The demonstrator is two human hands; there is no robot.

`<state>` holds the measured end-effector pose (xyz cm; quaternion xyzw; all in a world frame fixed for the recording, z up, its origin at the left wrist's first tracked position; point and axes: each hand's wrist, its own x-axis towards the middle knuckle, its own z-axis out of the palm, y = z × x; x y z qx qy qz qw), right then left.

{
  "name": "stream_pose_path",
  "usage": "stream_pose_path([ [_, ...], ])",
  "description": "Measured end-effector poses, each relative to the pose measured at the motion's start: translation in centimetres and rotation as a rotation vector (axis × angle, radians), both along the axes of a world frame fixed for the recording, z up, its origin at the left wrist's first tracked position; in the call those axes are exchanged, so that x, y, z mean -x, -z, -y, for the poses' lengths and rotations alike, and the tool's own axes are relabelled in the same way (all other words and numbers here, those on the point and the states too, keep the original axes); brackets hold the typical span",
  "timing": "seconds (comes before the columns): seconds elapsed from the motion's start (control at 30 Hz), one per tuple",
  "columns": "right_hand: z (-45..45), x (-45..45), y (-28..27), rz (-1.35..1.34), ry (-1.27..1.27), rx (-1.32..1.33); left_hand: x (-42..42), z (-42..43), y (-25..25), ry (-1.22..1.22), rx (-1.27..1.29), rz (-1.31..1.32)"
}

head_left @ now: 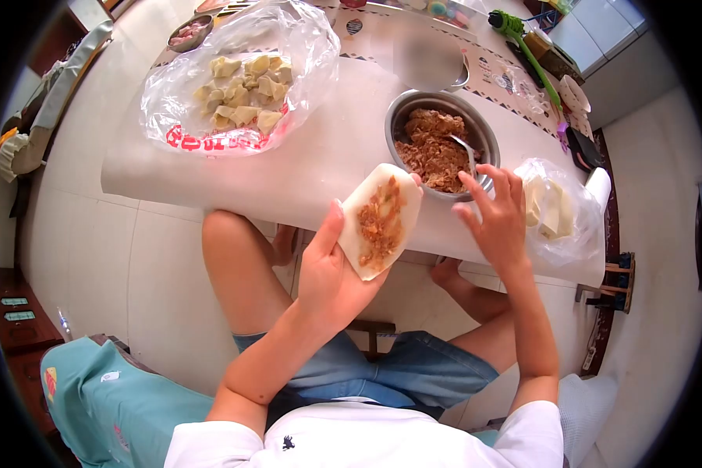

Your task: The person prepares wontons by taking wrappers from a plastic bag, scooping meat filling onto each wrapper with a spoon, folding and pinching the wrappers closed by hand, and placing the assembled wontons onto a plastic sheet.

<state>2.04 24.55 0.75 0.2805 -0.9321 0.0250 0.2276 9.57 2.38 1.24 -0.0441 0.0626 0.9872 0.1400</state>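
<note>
A pale dough wrapper with brown filling spread down its middle lies across my left hand, my thumb over its left edge. My right hand is at the lower right rim of a metal bowl, fingers apart, beside the spoon handle. Brown minced filling fills much of the bowl, and the spoon stands in it. To the right, a clear plastic bag holds a stack of pale wrappers.
A large clear plastic bag at the back left holds several folded dumplings. Behind it is a small bowl with pinkish contents. A green-handled item and a white bowl are at the back right. The table's front edge crosses above my knees.
</note>
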Motion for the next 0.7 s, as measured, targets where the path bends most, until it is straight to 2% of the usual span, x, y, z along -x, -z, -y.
stream_pose_path([
  [0.1,1.7,-2.5,-2.2,0.011,-0.026,0.114,-0.1,-0.4,0.0,-0.038,0.094,0.041],
  [0.2,2.2,-4.5,-1.8,-0.08,-0.395,0.211,-0.3,-1.5,0.2,0.025,0.067,0.038],
  [0.3,3.3,-4.3,-1.7,-0.085,-0.573,0.225,-0.5,-2.1,-0.1,0.104,0.037,0.007],
  [0.43,3.8,-4.0,-1.3,-0.067,-0.623,0.306,-1.2,-1.9,0.2,0.142,0.035,0.016],
  [0.53,4.2,-5.0,-3.0,0.124,-0.456,0.48,-1.4,-2.1,0.4,0.113,-0.035,0.006],
  [0.63,4.6,-4.4,-3.2,0.157,-0.245,0.596,-1.4,-2.6,1.0,0.119,-0.059,-0.206],
  [0.7,4.6,-4.4,-2.3,0.181,-0.242,0.624,-1.8,-2.9,1.0,0.077,0.164,-0.129],
])
